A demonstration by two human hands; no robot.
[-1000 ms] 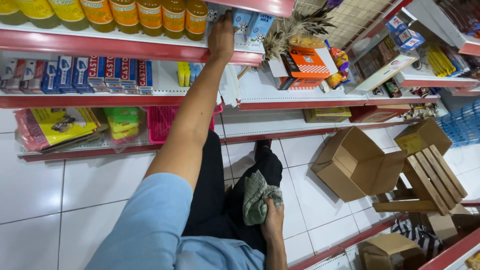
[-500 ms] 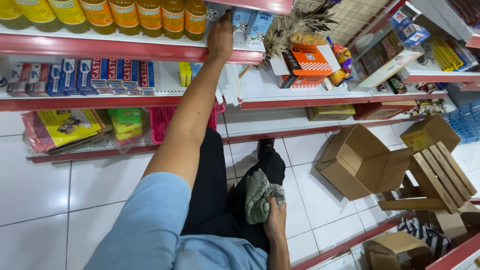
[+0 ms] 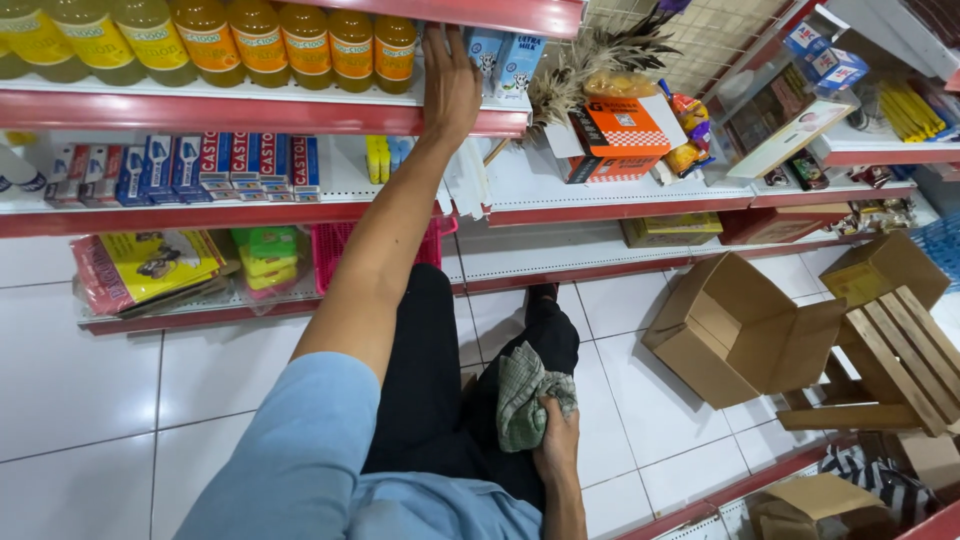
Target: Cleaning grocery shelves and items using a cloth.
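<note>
My left hand (image 3: pixel 450 85) reaches up to a red-edged shelf (image 3: pixel 250 110) and lies flat on it with fingers stretched out, between a row of bottles of orange liquid (image 3: pixel 350 45) and blue-and-white cartons (image 3: pixel 505 60). Its fingertips are partly hidden under the shelf above. Down by my leg in black trousers, my right hand (image 3: pixel 558 445) grips a bunched green checked cloth (image 3: pixel 525 400).
An open cardboard box (image 3: pixel 735 325) lies on the white tiled floor at right, beside a wooden stool (image 3: pixel 900 365) and more boxes. Lower shelves hold small boxed goods (image 3: pixel 200 165), packets and a pink basket (image 3: pixel 340 255). A feather duster (image 3: pixel 590 65) rests over an orange box (image 3: pixel 620 135).
Almost nothing: the view has shifted a little, my left hand stays on the shelf and my right hand keeps hold of the cloth.
</note>
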